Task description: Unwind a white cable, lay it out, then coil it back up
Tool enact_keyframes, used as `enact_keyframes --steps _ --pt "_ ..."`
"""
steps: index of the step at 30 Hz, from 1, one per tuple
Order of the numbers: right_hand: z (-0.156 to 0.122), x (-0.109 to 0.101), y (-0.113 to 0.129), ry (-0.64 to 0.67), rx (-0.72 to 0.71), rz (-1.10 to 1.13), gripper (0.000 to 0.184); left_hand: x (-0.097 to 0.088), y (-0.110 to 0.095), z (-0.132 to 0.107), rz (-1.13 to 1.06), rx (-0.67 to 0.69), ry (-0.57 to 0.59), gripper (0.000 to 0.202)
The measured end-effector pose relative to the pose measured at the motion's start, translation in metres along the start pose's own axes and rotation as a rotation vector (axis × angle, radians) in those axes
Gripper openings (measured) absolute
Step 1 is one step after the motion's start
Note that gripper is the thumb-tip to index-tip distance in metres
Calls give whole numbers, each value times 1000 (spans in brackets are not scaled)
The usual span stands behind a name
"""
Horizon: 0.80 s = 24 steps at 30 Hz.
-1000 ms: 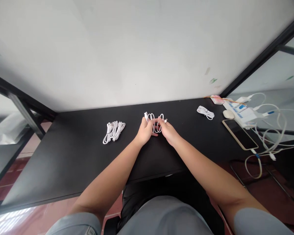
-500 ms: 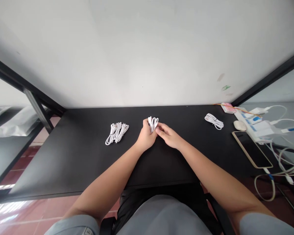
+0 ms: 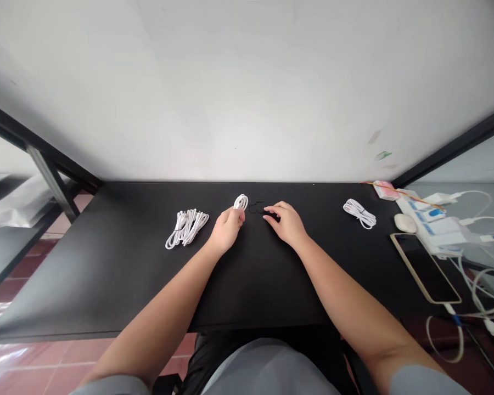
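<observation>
My left hand [image 3: 227,226] is closed around a coiled white cable [image 3: 241,202], whose loops stick up past the fingers. Just right of it, several thin black ties [image 3: 255,207] lie on the black table [image 3: 267,274]; they are hard to make out against the dark top. My right hand [image 3: 286,222] is beside these ties, thumb and forefinger curved with a small gap between the tips. Nothing can be clearly seen in that gap. Left of my left hand lies a group of bundled white cables [image 3: 187,227].
Another bundled white cable [image 3: 359,213] lies at the right. Beyond it are a white rounded case [image 3: 405,223], a phone [image 3: 426,267] with a charging cable, and a power strip [image 3: 420,216] with plugs and loose cords. A wall [image 3: 247,109] bounds the table's back.
My hands have separated. The left has moved left with the white cable, and the right has come off it towards the black ties, which are now more visible. The view has shifted slightly.
</observation>
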State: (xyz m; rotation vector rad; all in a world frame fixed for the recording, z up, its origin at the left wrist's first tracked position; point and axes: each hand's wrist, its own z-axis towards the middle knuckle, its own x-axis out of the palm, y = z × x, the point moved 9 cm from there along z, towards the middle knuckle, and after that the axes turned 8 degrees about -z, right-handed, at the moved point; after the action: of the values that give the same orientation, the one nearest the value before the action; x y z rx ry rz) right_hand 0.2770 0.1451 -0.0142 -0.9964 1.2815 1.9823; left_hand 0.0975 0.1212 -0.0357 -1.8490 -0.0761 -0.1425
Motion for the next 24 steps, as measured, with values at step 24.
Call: enact_keyframes --steps 24 --pt "-14 28 29 351 144 836 29 28 -23 -23 730 297 129 11"
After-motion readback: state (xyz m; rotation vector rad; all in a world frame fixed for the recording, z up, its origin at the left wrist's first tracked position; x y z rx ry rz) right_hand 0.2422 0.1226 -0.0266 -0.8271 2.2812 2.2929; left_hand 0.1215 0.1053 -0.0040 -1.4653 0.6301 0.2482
